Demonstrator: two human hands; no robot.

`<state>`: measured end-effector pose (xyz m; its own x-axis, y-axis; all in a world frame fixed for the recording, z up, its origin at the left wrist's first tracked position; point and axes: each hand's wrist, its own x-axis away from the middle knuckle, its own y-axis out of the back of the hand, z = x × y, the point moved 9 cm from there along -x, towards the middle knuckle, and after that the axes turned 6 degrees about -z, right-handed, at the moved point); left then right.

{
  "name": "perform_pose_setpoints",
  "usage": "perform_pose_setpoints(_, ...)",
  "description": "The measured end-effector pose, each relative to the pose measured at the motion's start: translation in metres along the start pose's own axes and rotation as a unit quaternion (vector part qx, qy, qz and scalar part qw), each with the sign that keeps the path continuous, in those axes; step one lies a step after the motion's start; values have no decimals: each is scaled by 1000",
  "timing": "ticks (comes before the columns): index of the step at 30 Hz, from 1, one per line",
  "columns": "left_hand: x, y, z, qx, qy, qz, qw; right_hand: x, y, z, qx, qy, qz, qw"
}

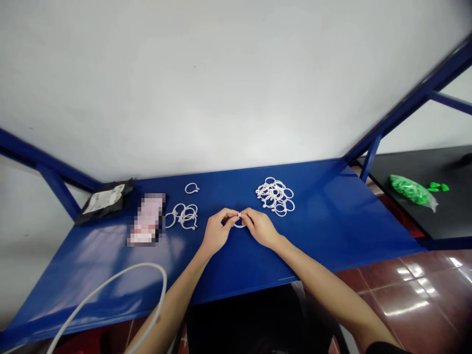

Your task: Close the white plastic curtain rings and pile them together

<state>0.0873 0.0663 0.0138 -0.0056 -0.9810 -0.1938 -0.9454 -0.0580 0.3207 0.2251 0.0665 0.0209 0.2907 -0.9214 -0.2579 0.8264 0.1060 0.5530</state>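
Observation:
Over the middle of the blue table, my left hand point(218, 227) and my right hand point(261, 226) meet fingertip to fingertip. Both pinch one white plastic ring point(240, 226), whose lower curve shows between them; the fingers hide most of its upper part. To the right of my hands lies a heap of similar white rings point(280, 209), overlapping each other. Left of my hands is a smaller group of white rings point(189, 216), each with a small tab where the ends meet. One single ring point(191, 188) lies apart behind that group.
The blue table point(317, 241) stands against a pale wall. On its left are a blurred-out flat pinkish object point(149, 216) and a black package with a label point(105, 199). A white cable point(121, 269) loops at the lower left. Right, a dark table holds a bag of green pieces point(413, 189).

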Motion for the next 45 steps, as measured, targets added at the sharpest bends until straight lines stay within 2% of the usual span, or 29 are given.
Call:
perform_pose_setpoints(4, 5, 0, -3, -26, -17, -32, 999, 5, -6, 0, 29, 6, 6, 1000)
perform_pose_setpoints(7, 8, -1, -5, -44, -36, -33, 998, 8, -10, -1, 59, 21, 18, 998)
perform_pose_setpoints(11, 7, -3, -6, -60, -56, -5, 997, 7, -12, -1, 78, 51, 47, 994)
perform_pose_setpoints(14, 1, -3, -12, -103, -87, 31, 990, 0, -4, 1, 66, 62, 42, 995)
perform_pose_setpoints(16, -8, 5, -16, -184, -118, 24, 975, -5, 11, 2, 65, 58, 10, 996)
perform_pose_setpoints(18, -22, 24, -17, -286, -127, -25, 950, -7, 33, -1, 85, 41, -48, 994)
perform_pose_setpoints(21, -43, 62, -5, -406, -77, -108, 904, 2, 80, -15, 161, -10, -173, 972)
perform_pose_setpoints(23, -56, 76, 9, -463, -41, -104, 879, 14, 109, -29, 225, -60, -247, 941)
perform_pose_setpoints(24, -62, 80, 17, -485, -23, -91, 870, 19, 120, -37, 253, -86, -264, 927)
perform_pose_setpoints(27, -71, 87, 33, -515, -2, -75, 854, 27, 135, -59, 285, -127, -260, 914)
perform_pose_setpoints(31, -74, 83, 35, -494, -33, -79, 865, 26, 135, -71, 249, -119, -233, 932)
perform_pose_setpoints(34, -71, 75, 30, -479, -42, -72, 874, 25, 139, -67, 233, -111, -251, 933)
perform_pose_setpoints(37, -59, 57, 9, -388, -81, -60, 916, 22, 142, -52, 240, -106, -280, 924)
perform_pose_setpoints(39, -46, 38, -12, -264, -123, -37, 956, 13, 136, -35, 231, -80, -281, 928)
perform_pose_setpoints(42, -27, 9, -27, -119, -113, 14, 986, -8, 106, -6, 174, -13, -219, 960)
perform_pose_setpoints(45, -15, -6, -18, 10, -39, 30, 999, -25, 54, 15, 73, 50, -68, 994)
